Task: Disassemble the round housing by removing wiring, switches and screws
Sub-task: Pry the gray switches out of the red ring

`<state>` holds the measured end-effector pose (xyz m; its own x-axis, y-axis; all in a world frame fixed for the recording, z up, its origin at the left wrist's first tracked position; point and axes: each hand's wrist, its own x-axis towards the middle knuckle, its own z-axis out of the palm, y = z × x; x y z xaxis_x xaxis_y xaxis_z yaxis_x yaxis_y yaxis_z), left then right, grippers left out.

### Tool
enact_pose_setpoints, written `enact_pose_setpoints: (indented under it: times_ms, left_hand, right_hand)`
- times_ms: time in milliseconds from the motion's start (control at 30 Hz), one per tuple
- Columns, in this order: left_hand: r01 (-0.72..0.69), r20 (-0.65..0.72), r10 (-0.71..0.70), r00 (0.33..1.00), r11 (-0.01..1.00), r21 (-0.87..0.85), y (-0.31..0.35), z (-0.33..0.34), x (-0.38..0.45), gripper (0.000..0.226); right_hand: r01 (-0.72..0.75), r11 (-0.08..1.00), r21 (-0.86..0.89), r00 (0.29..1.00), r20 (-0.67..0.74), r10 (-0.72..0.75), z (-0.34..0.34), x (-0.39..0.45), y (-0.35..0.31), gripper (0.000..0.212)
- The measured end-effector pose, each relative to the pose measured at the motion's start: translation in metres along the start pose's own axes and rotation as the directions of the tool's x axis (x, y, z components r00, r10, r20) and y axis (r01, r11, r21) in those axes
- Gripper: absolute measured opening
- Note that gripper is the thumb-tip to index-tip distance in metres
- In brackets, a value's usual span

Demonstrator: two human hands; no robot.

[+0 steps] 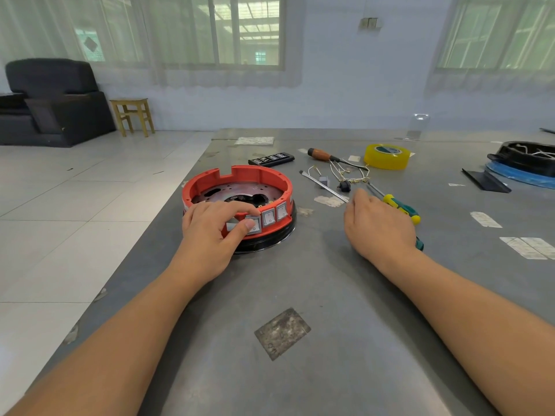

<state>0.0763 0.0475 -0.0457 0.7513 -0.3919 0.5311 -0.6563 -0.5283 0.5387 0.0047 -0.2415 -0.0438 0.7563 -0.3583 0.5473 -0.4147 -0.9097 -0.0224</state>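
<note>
The round red housing (pixel 258 175) sits on a black base (pixel 271 238) at the table's left side, open at the top with a perforated metal plate inside. Three grey rocker switches line its near wall. My left hand (pixel 210 232) lies over the near rim, with the thumb on the face of the leftmost switch (pixel 256 229) and the fingers over the rim above it, pinching there. The other two switches (pixel 268 218) stand free to its right. My right hand (pixel 378 226) hovers relaxed and empty beside a green and yellow screwdriver (pixel 402 207). Loose white wiring (pixel 348 175) lies beyond it.
A flat metal strip (pixel 324 186), a wooden-handled screwdriver (pixel 322 154), a yellow tape roll (pixel 387 156) and a black remote (pixel 271 159) lie behind the housing. Another black and blue round unit (pixel 525 163) sits far right. The table's left edge (pixel 168 205) drops to the tiled floor.
</note>
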Motion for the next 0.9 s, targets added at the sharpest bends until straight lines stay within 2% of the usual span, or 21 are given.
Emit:
enact_pose_setpoints:
  times_ms: [167,500,567,633,767,900]
  left_hand:
    - [0.013,-0.007,-0.013,1.000,1.000,0.001,0.000,0.000,0.000,0.028]
    - [0.050,-0.031,-0.050,0.998,0.999,-0.017,-0.006,0.004,0.002,0.025]
    - [0.043,-0.033,-0.044,0.998,0.999,-0.019,-0.007,0.004,0.002,0.024]
    - [0.044,-0.033,-0.045,0.998,0.999,-0.023,-0.009,0.004,0.002,0.024]
    - [0.070,-0.032,-0.072,0.997,0.996,-0.060,-0.011,0.004,0.001,0.028]
    - [0.035,-0.061,-0.041,0.997,0.996,-0.083,-0.014,0.005,0.002,0.029]
  right_hand:
    - [-0.015,0.996,-0.086,0.985,0.170,0.029,-0.002,0.001,0.001,0.019]
    - [0.041,0.986,-0.160,0.974,0.226,-0.004,-0.006,-0.002,-0.001,0.033]
    - [0.060,0.981,-0.183,0.988,0.150,-0.032,-0.007,-0.004,-0.004,0.036]
    - [0.129,0.983,-0.133,0.992,0.026,-0.126,-0.010,-0.008,-0.013,0.041]
    - [0.412,0.904,0.117,0.900,-0.207,-0.384,-0.015,-0.028,-0.055,0.052]
    - [0.509,0.822,0.255,0.854,-0.273,-0.443,-0.011,-0.037,-0.095,0.050]
